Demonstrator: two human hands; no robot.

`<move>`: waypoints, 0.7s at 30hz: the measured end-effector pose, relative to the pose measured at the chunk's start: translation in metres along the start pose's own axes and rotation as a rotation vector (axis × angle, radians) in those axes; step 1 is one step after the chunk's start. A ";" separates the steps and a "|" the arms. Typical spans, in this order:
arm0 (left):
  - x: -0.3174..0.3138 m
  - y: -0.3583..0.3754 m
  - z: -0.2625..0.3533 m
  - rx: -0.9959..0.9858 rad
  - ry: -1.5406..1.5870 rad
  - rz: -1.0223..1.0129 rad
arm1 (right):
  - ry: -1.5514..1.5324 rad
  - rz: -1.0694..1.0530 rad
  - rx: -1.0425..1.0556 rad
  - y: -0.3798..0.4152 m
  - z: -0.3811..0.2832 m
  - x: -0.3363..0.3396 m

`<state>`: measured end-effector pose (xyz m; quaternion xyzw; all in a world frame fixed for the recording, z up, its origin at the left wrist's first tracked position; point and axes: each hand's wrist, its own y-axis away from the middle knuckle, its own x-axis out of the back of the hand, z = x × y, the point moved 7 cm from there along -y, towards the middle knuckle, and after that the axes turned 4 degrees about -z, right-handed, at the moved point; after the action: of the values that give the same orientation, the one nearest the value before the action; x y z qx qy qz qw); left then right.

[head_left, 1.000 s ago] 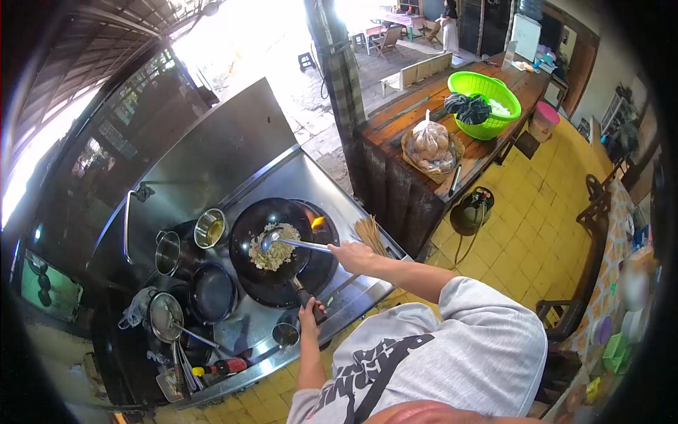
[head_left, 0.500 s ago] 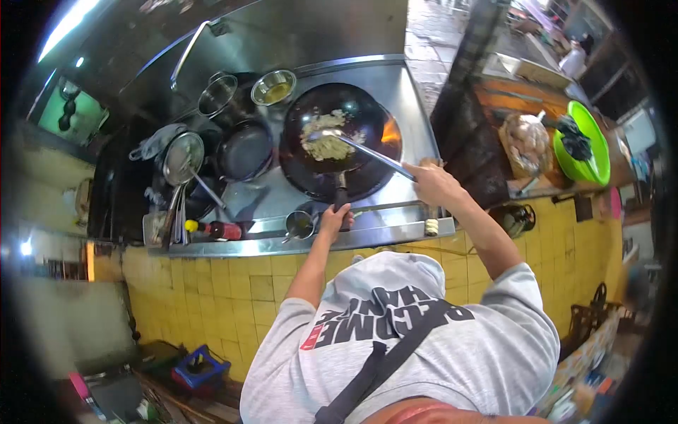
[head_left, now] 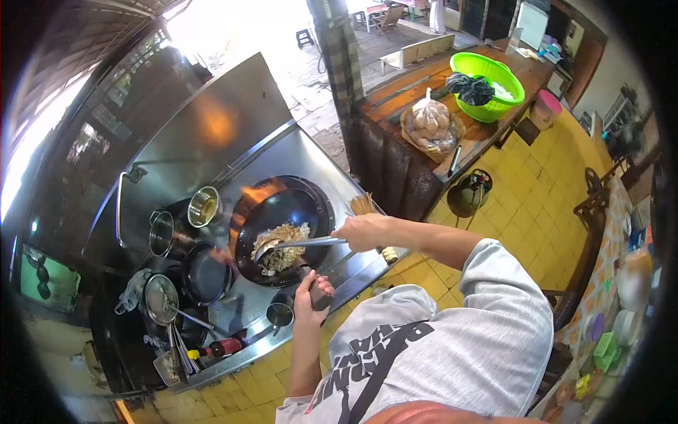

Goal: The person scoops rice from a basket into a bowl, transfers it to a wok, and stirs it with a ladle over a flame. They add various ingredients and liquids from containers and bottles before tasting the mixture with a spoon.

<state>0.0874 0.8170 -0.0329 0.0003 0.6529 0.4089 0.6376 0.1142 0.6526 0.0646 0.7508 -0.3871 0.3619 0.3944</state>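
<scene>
My left hand (head_left: 311, 295) is wrapped around the dark handle of a black wok (head_left: 284, 205) on the stove. In my right hand (head_left: 364, 232) is a long metal ladle (head_left: 311, 242), its bowl resting in the food. What looks like fried rice (head_left: 284, 260), pale and brown, is heaped in the wok's near part. Orange flame (head_left: 261, 192) shows along the wok's far left rim. A metal cup (head_left: 280, 311) stands left of my left hand. A bundle of thin brown sticks (head_left: 363, 205) is just behind my right hand.
Left of the wok are a black frying pan (head_left: 207, 272), a steel pot (head_left: 162, 234), a steel bowl (head_left: 203, 207), a strainer (head_left: 161, 297) and a red-labelled bottle (head_left: 224, 347). A wooden counter at right carries a filled plastic bag (head_left: 432, 127) and a green basket (head_left: 498, 107).
The view has swung to the right and tilted. The wok now leans toward me, the food lies nearer its handle, and flame has spread to its left side. Both hands keep their grips.
</scene>
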 end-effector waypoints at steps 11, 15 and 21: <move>0.015 0.012 -0.020 0.013 -0.267 0.121 | 0.099 0.037 -0.065 0.014 -0.011 -0.038; 0.092 -0.013 0.020 -0.236 -0.287 0.164 | 0.105 0.032 -0.260 0.015 0.009 -0.046; 0.036 0.028 -0.032 -0.023 -0.261 0.160 | -0.546 -0.142 -0.291 -0.007 0.051 -0.016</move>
<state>0.0393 0.8376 -0.0527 0.0982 0.5577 0.4626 0.6822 0.1255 0.6158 0.0275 0.7811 -0.4730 0.0594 0.4033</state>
